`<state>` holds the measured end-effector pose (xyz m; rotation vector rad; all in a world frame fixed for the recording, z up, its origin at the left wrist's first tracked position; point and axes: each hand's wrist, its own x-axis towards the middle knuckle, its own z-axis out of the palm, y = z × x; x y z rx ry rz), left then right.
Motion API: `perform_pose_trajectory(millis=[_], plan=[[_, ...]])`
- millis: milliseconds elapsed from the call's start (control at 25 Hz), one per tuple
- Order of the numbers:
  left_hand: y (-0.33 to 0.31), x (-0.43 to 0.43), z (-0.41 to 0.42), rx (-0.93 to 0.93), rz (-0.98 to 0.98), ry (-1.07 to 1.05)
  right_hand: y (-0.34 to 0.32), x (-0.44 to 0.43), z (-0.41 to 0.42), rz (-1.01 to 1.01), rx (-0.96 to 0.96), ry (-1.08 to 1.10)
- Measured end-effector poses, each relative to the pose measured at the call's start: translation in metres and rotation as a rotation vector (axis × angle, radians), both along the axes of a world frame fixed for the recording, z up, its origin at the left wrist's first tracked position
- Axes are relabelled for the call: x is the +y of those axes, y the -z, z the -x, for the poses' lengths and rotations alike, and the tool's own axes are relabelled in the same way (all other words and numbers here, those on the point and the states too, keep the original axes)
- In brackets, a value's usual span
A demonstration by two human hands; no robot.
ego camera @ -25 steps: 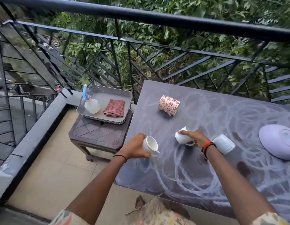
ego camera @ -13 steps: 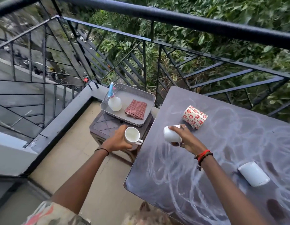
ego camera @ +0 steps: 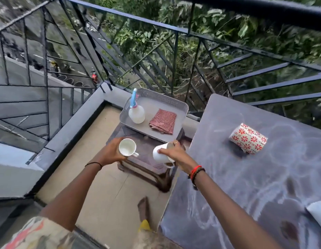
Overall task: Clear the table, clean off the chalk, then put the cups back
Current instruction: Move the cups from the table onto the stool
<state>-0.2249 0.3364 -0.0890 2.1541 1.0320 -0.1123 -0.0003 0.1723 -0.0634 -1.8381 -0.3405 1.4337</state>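
Observation:
My left hand [ego camera: 111, 150] holds a white cup [ego camera: 127, 147] with its mouth facing me, above the small brown stool [ego camera: 147, 159]. My right hand [ego camera: 175, 155] grips a second white cup [ego camera: 162, 153], tilted, just left of the table's edge. The grey table [ego camera: 245, 177] on the right is covered in white chalk scribbles. A red-flowered cup [ego camera: 248, 138] lies on its side on it. Another white cup [ego camera: 317, 212] shows at the right edge. On the stool sits a grey tray [ego camera: 181, 109] with a spray bottle [ego camera: 136, 112] and a red checked cloth [ego camera: 163, 121].
Black metal balcony railing [ego camera: 174, 51] runs behind the stool and table, with foliage beyond. A low grey ledge [ego camera: 73, 130] borders the tiled floor [ego camera: 102, 186] on the left. Dark stains spot the tabletop near me.
Both hands have carried their white cups left, off the table and over the stool in front of the tray. My view has swung left, so the purple plate is out of sight.

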Motion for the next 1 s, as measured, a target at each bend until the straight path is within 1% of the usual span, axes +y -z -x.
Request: perform_pose_trajectory(millis=[200,360,440,520,640,720,840,1000], plan=[[0.049,0.070,0.014,0.095,0.013,0.053,0.058,0.054,0.037,0.105,-0.080,0.068],[0.086,0.119,0.018,0.115,0.068,0.105,0.098,0.096,0.070,0.161,-0.150,0.070],[0.098,0.138,0.018,0.123,0.091,0.131,0.114,0.113,0.086,0.182,-0.154,0.085],[0.109,0.155,0.017,0.116,0.109,0.157,0.131,0.127,0.099,0.191,-0.200,0.079],[0.126,0.176,0.014,0.112,0.132,0.199,0.143,0.138,0.112,0.196,-0.287,0.064],[0.136,0.188,0.014,0.105,0.158,0.213,0.148,0.144,0.116,0.214,-0.304,0.063],[0.144,0.200,0.014,0.096,0.189,0.223,0.149,0.152,0.121,0.238,-0.318,0.016],[0.151,0.212,0.011,0.085,0.198,0.250,0.152,0.161,0.139,0.240,-0.396,-0.069]])
